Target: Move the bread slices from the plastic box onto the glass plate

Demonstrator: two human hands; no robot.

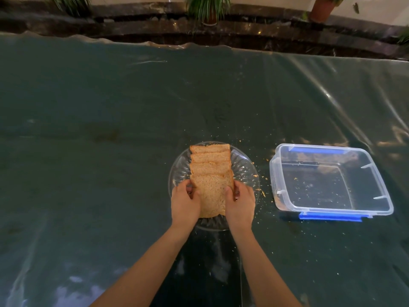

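bread slices [210, 165] overlap in a row on the glass plate [245, 173]. left hand [184, 201] and right hand [240, 202] clamp the nearest slice's sides. plastic box [332, 180] holds only crumbs.

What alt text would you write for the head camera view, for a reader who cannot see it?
Two hands, left hand and right hand, hold the nearest bread slice of an overlapping row on a glass plate. To the right sits a clear plastic box holding only crumbs.
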